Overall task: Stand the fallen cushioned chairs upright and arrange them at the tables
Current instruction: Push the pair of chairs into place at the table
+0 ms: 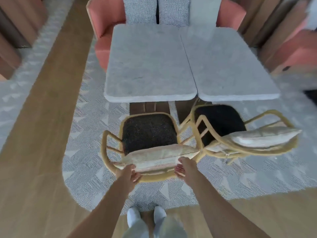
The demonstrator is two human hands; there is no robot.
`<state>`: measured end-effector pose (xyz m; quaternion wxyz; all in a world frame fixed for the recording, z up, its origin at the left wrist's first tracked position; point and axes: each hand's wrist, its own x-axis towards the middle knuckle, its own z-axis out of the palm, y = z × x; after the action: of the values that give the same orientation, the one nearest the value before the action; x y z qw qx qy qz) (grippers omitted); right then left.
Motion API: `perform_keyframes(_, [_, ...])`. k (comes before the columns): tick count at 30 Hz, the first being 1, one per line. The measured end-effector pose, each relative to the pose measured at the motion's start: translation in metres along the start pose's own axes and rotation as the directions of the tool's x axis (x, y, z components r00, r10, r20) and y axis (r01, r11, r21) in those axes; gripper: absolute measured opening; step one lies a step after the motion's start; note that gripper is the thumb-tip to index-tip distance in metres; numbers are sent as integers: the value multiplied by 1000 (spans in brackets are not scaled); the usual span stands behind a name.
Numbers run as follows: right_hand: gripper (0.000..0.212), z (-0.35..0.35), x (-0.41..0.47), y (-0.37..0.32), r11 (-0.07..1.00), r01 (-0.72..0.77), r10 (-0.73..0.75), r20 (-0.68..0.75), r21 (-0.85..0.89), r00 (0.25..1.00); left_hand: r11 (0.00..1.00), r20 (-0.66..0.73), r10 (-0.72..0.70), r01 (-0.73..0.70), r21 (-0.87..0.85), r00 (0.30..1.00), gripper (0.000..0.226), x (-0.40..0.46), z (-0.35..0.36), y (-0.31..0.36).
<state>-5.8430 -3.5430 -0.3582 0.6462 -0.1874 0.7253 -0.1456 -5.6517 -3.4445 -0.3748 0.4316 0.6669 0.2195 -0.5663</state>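
Note:
A rattan chair (149,133) with a dark seat cushion stands upright in front of the left grey marble table (147,66). A pale striped back pillow (154,159) leans on its backrest. My left hand (132,174) and my right hand (184,167) both grip the top of the backrest at the pillow's lower corners. A second rattan chair (221,124) with a dark seat and a pale pillow (264,136) stands to the right, turned at an angle, before the right table (228,66).
A coral bench (104,31) with checked cushions (140,11) runs behind the tables. A patterned grey rug (85,134) lies under everything, with wood flooring (42,117) on the left. More coral seating (295,52) stands at far right. My feet (147,215) are at the rug's edge.

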Motion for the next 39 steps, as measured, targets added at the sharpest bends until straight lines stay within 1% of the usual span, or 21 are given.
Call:
perform_keyframes(1, [12,1,3,7,1000,-17,17,-25,-5,1000,999,2,-37,37,7,999,9,5,-3,-5])
perform_keyframes(3, [11,3,10,18,998,-54,55,-63,19,996,996,-1,-89,89,8,996,9,12,-8,-12])
perform_keyframes(5, [18,8,15,29,995,-69,74,-70,71,995,991,11,-132,132,8,991,18,18,-13,-18])
perform_keyframes(7, [23,16,21,34,993,-80,86,-60,83,995,991,30,-133,133,20,991,28,26,-17,-18])
perform_keyframes(10, [27,24,34,42,995,-92,94,-72,21,993,995,39,-75,72,69,996,35,41,-17,-14])
perform_keyframes(12, [27,25,43,45,993,-116,115,-55,-6,992,996,16,-32,30,87,999,31,47,-17,-12])
perform_keyframes(16, [23,24,58,44,989,-147,148,-69,17,987,996,-87,14,-7,89,996,21,57,-21,-14])
perform_keyframes(18, [26,23,65,43,989,-150,149,-94,0,984,996,-105,32,-23,89,994,16,58,-23,-17])
perform_keyframes(22, [39,22,70,43,988,-148,143,-109,-33,984,998,-147,47,-39,56,988,16,64,-24,-20])
perform_keyframes(25, [41,21,72,42,988,-149,144,-116,-36,983,998,-176,55,-47,48,983,11,65,-24,-22])
perform_keyframes(28, [39,22,73,39,988,-147,141,-110,-43,984,998,-180,59,-54,28,982,8,66,-21,-18])
perform_keyframes(32, [31,26,79,25,995,-102,101,-90,-2,991,997,-146,79,-78,13,986,9,69,-7,-3])
perform_keyframes(36, [37,27,83,10,997,-80,80,-78,5,994,997,-153,71,-66,37,986,6,75,7,9])
perform_keyframes(39, [36,22,87,2,997,-72,71,-86,-4,994,998,-166,60,-54,39,984,4,77,17,10])
